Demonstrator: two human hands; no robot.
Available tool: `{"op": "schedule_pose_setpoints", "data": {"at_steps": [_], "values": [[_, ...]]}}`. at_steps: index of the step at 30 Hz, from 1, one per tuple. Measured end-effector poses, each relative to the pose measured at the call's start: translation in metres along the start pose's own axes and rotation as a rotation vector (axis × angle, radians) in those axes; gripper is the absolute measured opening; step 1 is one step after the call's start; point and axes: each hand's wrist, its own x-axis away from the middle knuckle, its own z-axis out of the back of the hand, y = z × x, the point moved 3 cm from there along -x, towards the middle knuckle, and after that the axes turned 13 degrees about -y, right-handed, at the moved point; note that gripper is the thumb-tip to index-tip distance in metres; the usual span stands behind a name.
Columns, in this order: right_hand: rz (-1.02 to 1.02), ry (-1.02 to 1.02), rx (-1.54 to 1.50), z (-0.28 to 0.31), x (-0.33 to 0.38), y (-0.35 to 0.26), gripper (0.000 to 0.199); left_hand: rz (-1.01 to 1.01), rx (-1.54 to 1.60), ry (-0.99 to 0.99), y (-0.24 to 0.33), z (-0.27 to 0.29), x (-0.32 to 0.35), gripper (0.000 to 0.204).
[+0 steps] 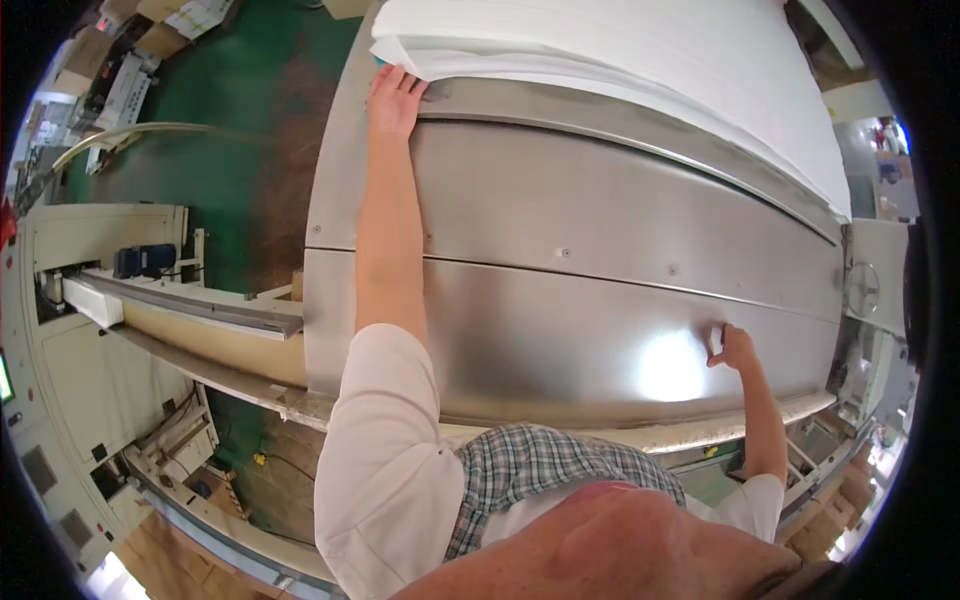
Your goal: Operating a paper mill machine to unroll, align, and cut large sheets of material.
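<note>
My left arm reaches far forward over a brushed steel table [540, 190]. At its far left end my left hand [397, 98] lies with fingers stretched out, touching the corner of a white sheet [400, 56] that is folded up there. The sheet belongs to a broad stack of thin white material [590, 35] behind a raised steel lip [600, 120]. Just by the fingertips a bit of teal shows. On the right, my right hand [738, 347] is closed in a pinch on a small white piece [716, 340], perhaps paper, low over the near steel panel.
A handwheel [861, 287] sits on the machine frame at the right. To the left stand a cream machine cabinet [95, 235], a blue motor [145, 261] and a rail [190, 300] meeting the table. Cartons [85, 60] are piled on the green floor [250, 110] at far left.
</note>
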Motion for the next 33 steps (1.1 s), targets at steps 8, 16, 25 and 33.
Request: {"op": "schedule_pose_setpoints", "data": {"at_steps": [8, 16, 25, 33], "values": [[0.050, 0.013, 0.022, -0.009, -0.007, 0.007, 0.063, 0.113, -1.344, 0.571, 0.021, 0.029, -0.035, 0.069], [0.065, 0.071, -0.020, -0.008, -0.005, 0.007, 0.059, -0.166, -1.335, 0.312, 0.047, 0.047, -0.112, 0.030], [-0.005, 0.020, 0.000, -0.006, -0.001, 0.001, 0.062, 0.035, -0.756, 0.137, 0.022, 0.069, -0.152, 0.037], [0.003, 0.030, -0.009, -0.002, 0.003, 0.000, 0.060, 0.182, -0.706, 0.156, 0.026, 0.071, -0.151, 0.027]]}}
